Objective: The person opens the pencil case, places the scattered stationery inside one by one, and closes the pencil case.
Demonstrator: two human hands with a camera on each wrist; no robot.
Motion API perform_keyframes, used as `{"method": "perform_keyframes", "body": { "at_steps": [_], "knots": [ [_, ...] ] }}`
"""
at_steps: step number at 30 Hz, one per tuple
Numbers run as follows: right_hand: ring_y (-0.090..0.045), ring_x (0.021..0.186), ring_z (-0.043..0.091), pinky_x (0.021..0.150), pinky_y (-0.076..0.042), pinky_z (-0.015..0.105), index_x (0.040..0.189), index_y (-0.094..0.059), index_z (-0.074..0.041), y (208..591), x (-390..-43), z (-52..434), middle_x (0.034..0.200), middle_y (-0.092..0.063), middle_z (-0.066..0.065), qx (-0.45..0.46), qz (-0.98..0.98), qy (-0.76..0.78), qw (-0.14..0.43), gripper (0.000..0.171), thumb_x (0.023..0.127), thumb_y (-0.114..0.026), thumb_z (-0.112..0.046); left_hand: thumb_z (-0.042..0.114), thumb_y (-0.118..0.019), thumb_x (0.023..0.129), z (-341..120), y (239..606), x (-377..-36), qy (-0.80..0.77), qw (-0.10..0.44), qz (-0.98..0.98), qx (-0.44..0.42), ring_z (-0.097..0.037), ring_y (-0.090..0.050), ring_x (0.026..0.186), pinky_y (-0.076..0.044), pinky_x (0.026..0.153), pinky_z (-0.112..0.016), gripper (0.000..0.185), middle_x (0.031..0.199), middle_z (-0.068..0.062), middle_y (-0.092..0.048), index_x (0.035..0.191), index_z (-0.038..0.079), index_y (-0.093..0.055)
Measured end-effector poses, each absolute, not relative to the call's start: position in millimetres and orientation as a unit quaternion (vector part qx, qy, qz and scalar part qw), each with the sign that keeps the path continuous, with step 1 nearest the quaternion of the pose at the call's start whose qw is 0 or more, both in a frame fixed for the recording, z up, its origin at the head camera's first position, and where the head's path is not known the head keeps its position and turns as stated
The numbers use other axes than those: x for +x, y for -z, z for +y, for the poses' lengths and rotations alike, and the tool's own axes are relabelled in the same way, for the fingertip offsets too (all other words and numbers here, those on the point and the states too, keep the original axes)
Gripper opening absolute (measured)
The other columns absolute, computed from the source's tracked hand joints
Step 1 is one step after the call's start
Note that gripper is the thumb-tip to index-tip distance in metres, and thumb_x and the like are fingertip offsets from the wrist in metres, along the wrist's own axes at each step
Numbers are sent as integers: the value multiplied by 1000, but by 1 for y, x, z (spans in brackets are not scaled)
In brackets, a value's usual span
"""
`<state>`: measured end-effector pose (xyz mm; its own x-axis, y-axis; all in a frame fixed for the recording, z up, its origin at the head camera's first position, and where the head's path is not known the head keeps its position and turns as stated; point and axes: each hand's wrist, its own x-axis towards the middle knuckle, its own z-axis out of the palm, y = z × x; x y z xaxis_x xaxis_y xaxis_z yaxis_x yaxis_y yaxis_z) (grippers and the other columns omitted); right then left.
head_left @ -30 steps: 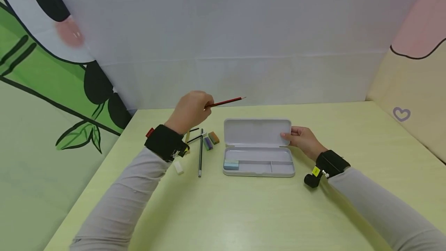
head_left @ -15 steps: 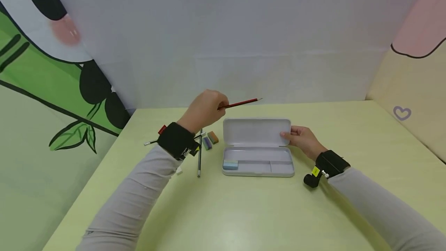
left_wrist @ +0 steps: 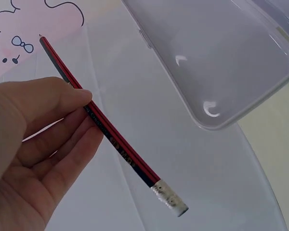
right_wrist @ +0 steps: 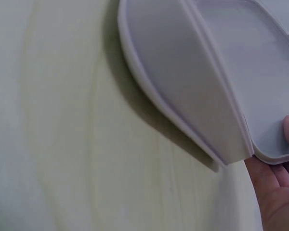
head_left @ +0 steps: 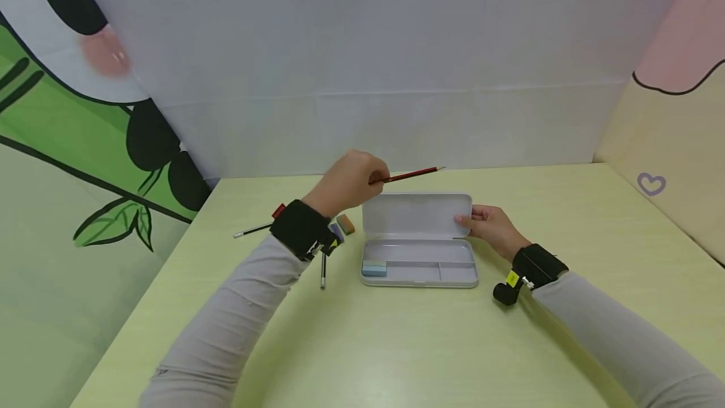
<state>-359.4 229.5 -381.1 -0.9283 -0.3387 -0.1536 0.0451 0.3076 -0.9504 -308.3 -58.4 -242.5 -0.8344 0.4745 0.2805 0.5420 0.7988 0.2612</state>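
The left hand [head_left: 351, 181] pinches a red pencil [head_left: 413, 174] between thumb and fingers, holding it in the air at the far side of the open case [head_left: 419, 249], its tip to the right. The right hand [head_left: 495, 228] grips the right edge of the raised lid [head_left: 413, 215]. A blue eraser [head_left: 374, 269] sits in the case's near-left compartment. On the tabletop [head_left: 430, 345], left of the case, lie an orange eraser [head_left: 345, 224] and dark pencils [head_left: 323, 269], partly hidden by the left wrist.
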Motion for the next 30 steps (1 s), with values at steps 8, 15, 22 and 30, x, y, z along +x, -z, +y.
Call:
{"method": "perform_keyframes", "body": {
  "at_steps": [8,15,22,30],
  "knots": [
    [-60,90,-6,85,-53,16,139,-44,9,381,-360,229,140,-48,28,-96,793,579,164,55,96,-58,-22,1,-62,86,-52,247,-312,201,74,-931,-297,-16,-62,77,-52,71,-26,15,87,-8,-73,94,4,-75],
    [-60,90,-6,85,-53,16,139,-44,9,380,-361,230,141,-46,29,-91,794,579,164,55,96,-58,-22,0,-62,87,-47,251,-313,218,60,-924,-308,-16,-63,77,-53,72,-26,15,88,-8,-73,95,2,-74],
    [-60,90,-6,85,-53,16,139,-44,9,382,-362,231,141,-47,29,-89,794,578,165,56,96,-59,-23,0,-62,87,-41,259,-313,228,28,-921,-313,-15,-65,81,-54,74,-23,16,93,-10,-74,97,2,-75],
    [-59,89,-7,83,-52,14,139,-44,9,382,-362,231,141,-46,30,-94,789,585,165,54,96,-58,-21,1,-63,87,-33,272,-311,235,10,-918,-319,-14,-66,81,-54,73,-21,15,93,-8,-74,96,5,-75]
  ]
}}
